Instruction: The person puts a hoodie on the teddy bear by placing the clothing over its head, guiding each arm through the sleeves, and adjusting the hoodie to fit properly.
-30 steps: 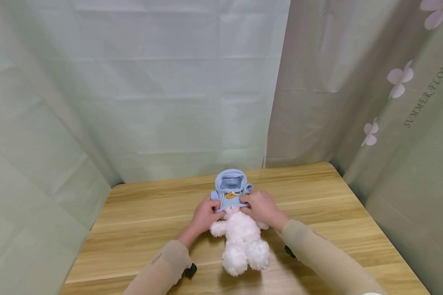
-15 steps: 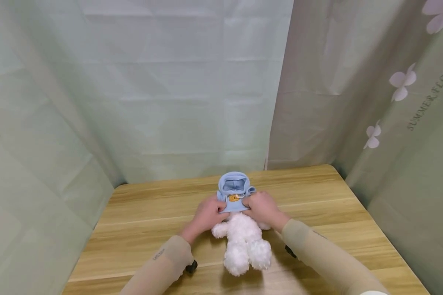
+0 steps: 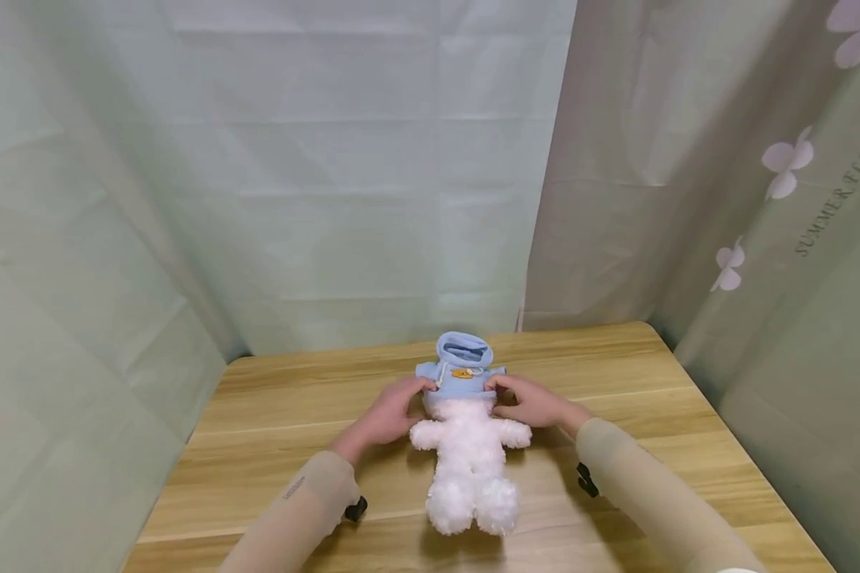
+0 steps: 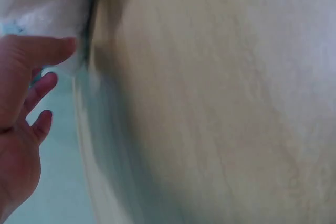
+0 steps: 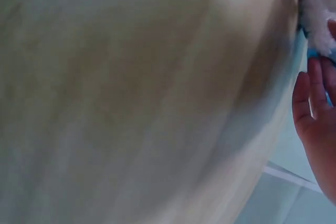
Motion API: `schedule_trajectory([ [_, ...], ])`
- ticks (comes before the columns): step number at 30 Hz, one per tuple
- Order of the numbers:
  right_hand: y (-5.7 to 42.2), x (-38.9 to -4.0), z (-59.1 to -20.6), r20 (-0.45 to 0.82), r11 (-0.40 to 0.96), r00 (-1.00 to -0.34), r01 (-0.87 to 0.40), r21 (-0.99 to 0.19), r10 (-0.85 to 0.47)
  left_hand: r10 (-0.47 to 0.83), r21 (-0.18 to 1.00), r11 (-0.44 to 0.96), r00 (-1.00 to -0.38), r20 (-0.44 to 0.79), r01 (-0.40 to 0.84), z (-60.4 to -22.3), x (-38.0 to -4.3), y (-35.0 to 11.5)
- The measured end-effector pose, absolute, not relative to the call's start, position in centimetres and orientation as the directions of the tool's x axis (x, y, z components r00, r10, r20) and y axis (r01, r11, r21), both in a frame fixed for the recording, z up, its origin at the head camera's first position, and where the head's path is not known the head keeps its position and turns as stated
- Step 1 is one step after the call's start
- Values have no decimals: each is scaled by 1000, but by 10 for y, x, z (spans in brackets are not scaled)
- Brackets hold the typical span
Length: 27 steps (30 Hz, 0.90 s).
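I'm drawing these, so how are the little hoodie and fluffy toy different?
The hoodie is blue; the toy is pinkish-white. The hoodie looks smooth, with an orange picture; the toy is fluffy. The hoodie looks shorter; the toy, longer. Each has a pair: the hoodie sleeves, the toy arms.

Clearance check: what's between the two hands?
Blue hoodie and part of the white plush toy lie between left hand and right hand; the head view shows it.

Left hand (image 3: 390, 412) and right hand (image 3: 536, 403) are bare. Long beige sleeves (image 3: 283, 521) fit closely; the left one bears what looks like small dark lettering (image 3: 295, 487), too blurred to read. A small black piece (image 3: 356, 509) juts beneath each sleeve.
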State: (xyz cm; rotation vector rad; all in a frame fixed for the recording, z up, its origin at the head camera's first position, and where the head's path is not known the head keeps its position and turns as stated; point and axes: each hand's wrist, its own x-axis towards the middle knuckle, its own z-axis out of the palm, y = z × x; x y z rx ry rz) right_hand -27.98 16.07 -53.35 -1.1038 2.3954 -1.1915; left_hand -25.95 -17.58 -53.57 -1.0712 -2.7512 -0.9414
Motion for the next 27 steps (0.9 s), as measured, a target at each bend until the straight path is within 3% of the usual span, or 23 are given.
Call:
schedule_trajectory([
  [8, 153, -281, -541, 110, 401, -755, -459, -793, -647, 514, 585, 630, -839, 179, 511, -541, -270, -163],
  [16, 148, -280, -544, 89, 435, -776, -441, -785, -625, 515, 544, 593, -799, 312, 594, -552, -274, -157],
  [27, 145, -280, -543, 72, 481, -788, -442, -757, -612, 491, 559, 624, -831, 263, 546, -552, -269, -150],
])
